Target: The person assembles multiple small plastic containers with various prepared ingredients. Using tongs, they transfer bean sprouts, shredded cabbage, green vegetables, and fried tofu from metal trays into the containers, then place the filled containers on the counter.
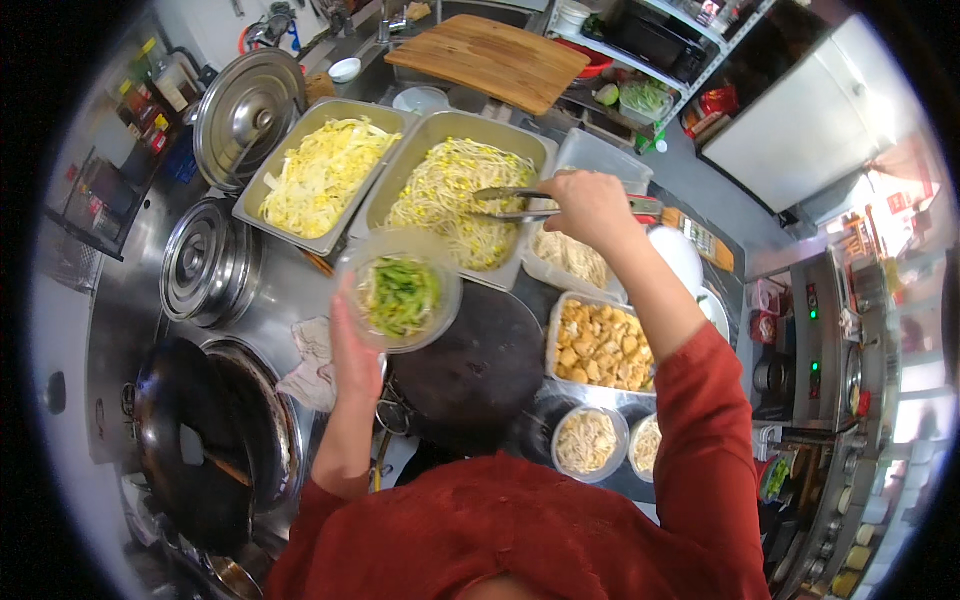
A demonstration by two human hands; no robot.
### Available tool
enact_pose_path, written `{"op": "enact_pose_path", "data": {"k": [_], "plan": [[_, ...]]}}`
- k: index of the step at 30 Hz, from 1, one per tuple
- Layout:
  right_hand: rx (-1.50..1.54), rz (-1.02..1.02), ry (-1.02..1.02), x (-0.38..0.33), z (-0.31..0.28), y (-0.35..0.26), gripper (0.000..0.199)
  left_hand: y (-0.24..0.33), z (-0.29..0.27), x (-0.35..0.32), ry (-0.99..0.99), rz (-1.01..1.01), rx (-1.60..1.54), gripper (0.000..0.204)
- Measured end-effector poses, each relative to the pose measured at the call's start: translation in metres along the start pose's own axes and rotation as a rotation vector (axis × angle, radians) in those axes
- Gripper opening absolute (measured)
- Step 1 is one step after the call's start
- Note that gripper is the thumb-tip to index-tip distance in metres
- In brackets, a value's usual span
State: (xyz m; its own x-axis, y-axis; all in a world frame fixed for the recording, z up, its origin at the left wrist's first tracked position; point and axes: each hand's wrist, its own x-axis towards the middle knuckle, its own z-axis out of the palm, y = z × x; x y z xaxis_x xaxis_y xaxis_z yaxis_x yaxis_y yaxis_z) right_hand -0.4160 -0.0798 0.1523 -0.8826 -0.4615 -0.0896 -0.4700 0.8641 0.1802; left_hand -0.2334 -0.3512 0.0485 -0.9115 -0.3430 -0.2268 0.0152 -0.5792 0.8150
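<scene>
My left hand [352, 345] grips the side of a clear round plastic bowl [447, 316], tilted a little, with chopped green leafy vegetables [402, 295] in it. My right hand [592, 207] is closed around a pair of metal tongs [508, 194]. The tongs' tips reach into soybean sprouts [440, 185] heaped in a deep steel tray [543, 158]; whether they pinch any is too small to tell. The bowl hangs just in front of that tray, over a round dark board [480, 365].
Left of the sprouts stands a steel tray of shredded cabbage [325, 175]. Tofu cubes [600, 345] fill a container at right, with two sprout bowls [585, 443] nearer me. A wok [185, 440] and metal lids [205, 262] sit at left. A wooden cutting board [490, 60] lies at the back.
</scene>
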Motion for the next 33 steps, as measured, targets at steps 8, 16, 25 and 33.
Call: {"op": "enact_pose_path", "data": {"k": [8, 16, 25, 33], "plan": [[0.185, 0.079, 0.006, 0.016, -0.011, 0.000, 0.038, 0.038, -0.055, 0.056, 0.125, 0.073, -0.093, 0.062], [0.604, 0.129, 0.346, -0.048, -0.095, 0.006, 0.043, 0.027, -0.017, 0.102, 0.002, 0.024, 0.060, 0.064], [0.930, 0.079, 0.443, -0.068, -0.125, -0.020, 0.052, 0.014, 0.024, 0.125, -0.162, -0.096, 0.109, 0.078], [0.523, 0.047, 0.256, -0.039, -0.102, -0.045, 0.052, 0.023, 0.021, 0.121, -0.215, -0.116, 0.048, 0.086]]}}
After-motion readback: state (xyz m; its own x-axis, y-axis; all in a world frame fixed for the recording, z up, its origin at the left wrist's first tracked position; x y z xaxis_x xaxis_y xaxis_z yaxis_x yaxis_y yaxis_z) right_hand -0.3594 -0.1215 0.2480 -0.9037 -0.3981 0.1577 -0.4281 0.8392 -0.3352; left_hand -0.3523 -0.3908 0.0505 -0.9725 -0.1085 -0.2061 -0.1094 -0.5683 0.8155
